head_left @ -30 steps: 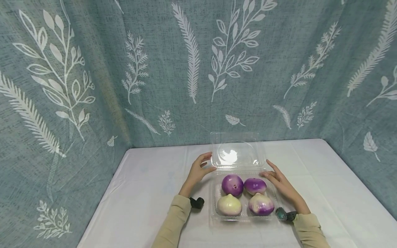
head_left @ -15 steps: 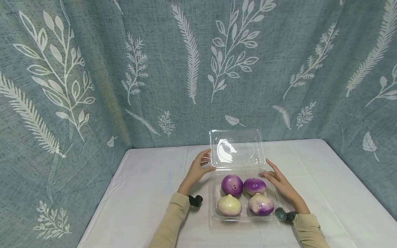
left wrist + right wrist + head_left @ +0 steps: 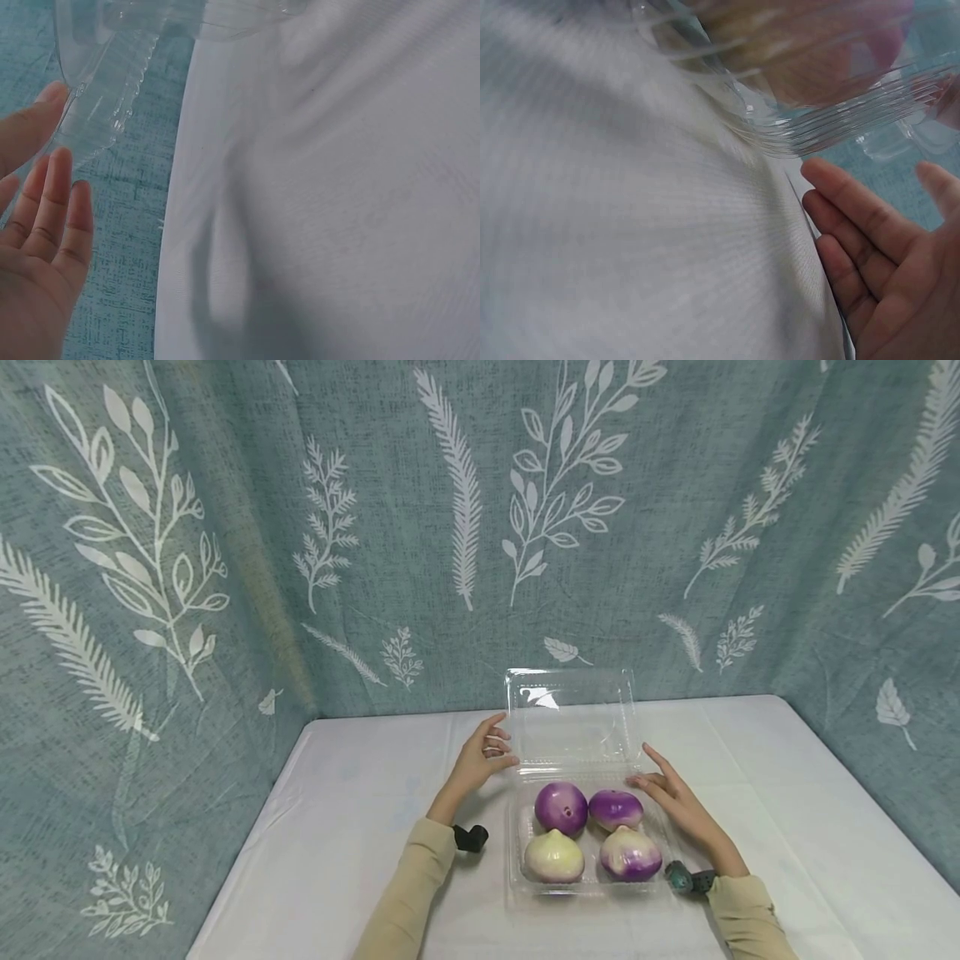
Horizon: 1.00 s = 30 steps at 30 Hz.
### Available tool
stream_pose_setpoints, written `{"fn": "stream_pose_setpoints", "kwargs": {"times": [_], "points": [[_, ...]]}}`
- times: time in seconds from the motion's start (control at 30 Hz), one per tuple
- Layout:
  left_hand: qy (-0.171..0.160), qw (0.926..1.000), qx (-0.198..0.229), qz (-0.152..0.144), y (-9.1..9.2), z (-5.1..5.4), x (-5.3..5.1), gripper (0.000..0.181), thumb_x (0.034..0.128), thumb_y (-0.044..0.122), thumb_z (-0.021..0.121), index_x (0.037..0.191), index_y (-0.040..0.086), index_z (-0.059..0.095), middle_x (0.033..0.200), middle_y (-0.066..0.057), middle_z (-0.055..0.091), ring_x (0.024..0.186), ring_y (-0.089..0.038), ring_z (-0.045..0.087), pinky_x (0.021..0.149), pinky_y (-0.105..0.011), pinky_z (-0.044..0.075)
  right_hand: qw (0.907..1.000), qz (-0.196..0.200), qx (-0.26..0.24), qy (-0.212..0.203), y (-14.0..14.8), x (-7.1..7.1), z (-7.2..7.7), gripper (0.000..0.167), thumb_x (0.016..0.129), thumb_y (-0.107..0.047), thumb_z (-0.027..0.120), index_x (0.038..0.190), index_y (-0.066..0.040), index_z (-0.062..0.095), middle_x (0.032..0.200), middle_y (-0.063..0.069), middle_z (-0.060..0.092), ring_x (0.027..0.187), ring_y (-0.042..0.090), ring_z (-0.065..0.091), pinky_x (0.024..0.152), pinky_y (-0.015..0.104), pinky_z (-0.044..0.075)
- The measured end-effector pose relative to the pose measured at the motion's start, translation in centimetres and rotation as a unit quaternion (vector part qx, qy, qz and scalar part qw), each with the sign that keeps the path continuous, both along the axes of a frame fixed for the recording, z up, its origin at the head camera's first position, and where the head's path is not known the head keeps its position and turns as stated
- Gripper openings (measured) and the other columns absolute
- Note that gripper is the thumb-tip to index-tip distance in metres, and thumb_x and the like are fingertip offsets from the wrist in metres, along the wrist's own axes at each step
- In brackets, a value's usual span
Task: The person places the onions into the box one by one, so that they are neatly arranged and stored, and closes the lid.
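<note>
A clear plastic clamshell box (image 3: 514,883) stands with its hinged lid (image 3: 570,727) raised. Inside sit a round purple turnip (image 3: 561,809), a flatter purple one at back right, a pale turnip (image 3: 554,857) at front left and a white-and-purple turnip (image 3: 631,855) at front right. My left hand (image 3: 472,767) touches the lid's left edge with loosely extended fingers; the left wrist view shows a fingertip (image 3: 54,93) at the edge. My right hand (image 3: 672,793) rests by the box's back right corner, fingers extended and thumb near the rim. In the right wrist view, its fingers (image 3: 859,210) lie beside the ribbed wall.
A white cloth covers the table (image 3: 360,810). Behind and along both sides hangs a blue-green curtain (image 3: 420,527) with white leaf prints. A black wrist device (image 3: 471,838) sits at the left wrist, and a dark one (image 3: 690,879) at the right.
The lid has tilted further upright, its top edge rising in the head view. My left hand has moved slightly up and left with it. The right hand and the turnips stay in place.
</note>
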State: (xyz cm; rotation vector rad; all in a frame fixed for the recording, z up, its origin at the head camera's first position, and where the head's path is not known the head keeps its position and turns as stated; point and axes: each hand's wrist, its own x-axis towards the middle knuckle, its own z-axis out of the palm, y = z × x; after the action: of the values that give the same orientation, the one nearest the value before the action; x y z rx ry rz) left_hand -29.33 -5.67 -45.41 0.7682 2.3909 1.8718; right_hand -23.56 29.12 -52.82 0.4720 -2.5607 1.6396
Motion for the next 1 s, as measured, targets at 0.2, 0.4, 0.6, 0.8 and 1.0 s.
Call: {"fn": "stream_pose_setpoints", "kwargs": {"times": [0.2, 0.4, 0.6, 0.8, 1.0], "points": [[-0.003, 1.0000, -0.006, -0.002, -0.1, 0.2, -0.4, 0.073, 0.0781, -0.006, 0.068, 0.139, -0.010, 0.029, 0.110, -0.034, 0.049, 0.100, -0.048, 0.054, 0.093, -0.051, 0.045, 0.9999, -0.007, -0.007, -0.003, -0.1, -0.1, 0.1, 0.062, 0.099, -0.025, 0.045, 0.150, -0.021, 0.011, 0.116, 0.017, 0.063, 0.106, 0.000, 0.056, 0.102, 0.059, 0.030], [-0.003, 0.9998, -0.020, -0.001, -0.4, 0.8, -0.5, 0.072, 0.0785, -0.004, 0.069, 0.139, -0.010, 0.030, 0.108, -0.034, 0.051, 0.100, -0.048, 0.054, 0.093, -0.052, 0.045, 0.9999, -0.004, -0.009, -0.009, -0.1, -0.1, 0.2, 0.062, 0.099, -0.027, 0.045, 0.150, -0.025, 0.010, 0.117, 0.014, 0.063, 0.105, -0.003, 0.055, 0.103, 0.056, 0.029], [-0.003, 0.9993, -0.036, -0.006, -0.7, 1.4, -0.7, 0.074, 0.0776, -0.003, 0.070, 0.140, -0.008, 0.030, 0.105, -0.033, 0.054, 0.100, -0.047, 0.054, 0.094, -0.055, 0.043, 0.9999, 0.004, -0.010, -0.009, -0.1, 0.0, 0.2, 0.062, 0.099, -0.026, 0.045, 0.150, -0.023, 0.010, 0.117, 0.014, 0.063, 0.105, -0.003, 0.055, 0.103, 0.056, 0.030], [0.012, 0.9986, -0.051, -0.002, -0.9, 0.7, -1.8, 0.073, 0.0770, -0.001, 0.072, 0.138, -0.008, 0.033, 0.098, -0.029, 0.059, 0.095, -0.041, 0.058, 0.090, -0.051, 0.047, 0.9999, 0.003, -0.007, -0.009, -0.1, 0.0, 0.2, 0.062, 0.099, -0.026, 0.045, 0.150, -0.021, 0.011, 0.116, 0.011, 0.063, 0.106, -0.001, 0.056, 0.102, 0.031, 0.035], [0.015, 0.9981, -0.059, 0.011, -1.1, -0.4, -3.3, 0.066, 0.0781, 0.002, 0.072, 0.136, -0.002, 0.041, 0.094, -0.023, 0.064, 0.091, -0.035, 0.062, 0.087, -0.042, 0.051, 1.0000, 0.001, -0.004, -0.006, -0.1, 0.0, 0.1, 0.061, 0.099, -0.026, 0.045, 0.150, -0.025, 0.011, 0.116, 0.011, 0.063, 0.106, -0.001, 0.056, 0.102, 0.032, 0.035]]}}
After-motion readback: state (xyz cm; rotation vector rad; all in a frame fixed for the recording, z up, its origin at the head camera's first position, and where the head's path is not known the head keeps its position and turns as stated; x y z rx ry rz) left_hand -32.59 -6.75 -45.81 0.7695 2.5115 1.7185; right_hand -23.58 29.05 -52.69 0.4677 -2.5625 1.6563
